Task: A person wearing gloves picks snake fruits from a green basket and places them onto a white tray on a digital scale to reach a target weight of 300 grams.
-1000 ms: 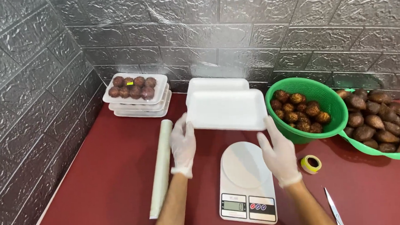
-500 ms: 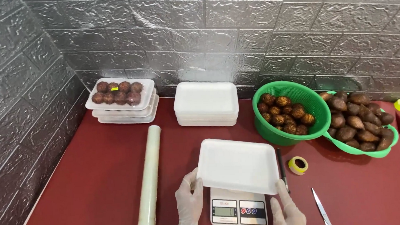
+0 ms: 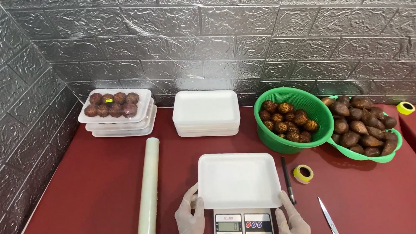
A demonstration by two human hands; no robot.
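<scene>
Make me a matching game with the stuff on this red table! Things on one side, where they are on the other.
Things:
1. empty white tray
2. cling film roll
3. scissors
4. green basket

Places:
A. right of the scale, at the bottom edge
B. on the scale, between both gloved hands
C. beside the pile of brown fruit
D. left of the scale

Pairs: 1-B, 2-D, 3-A, 4-C
</scene>
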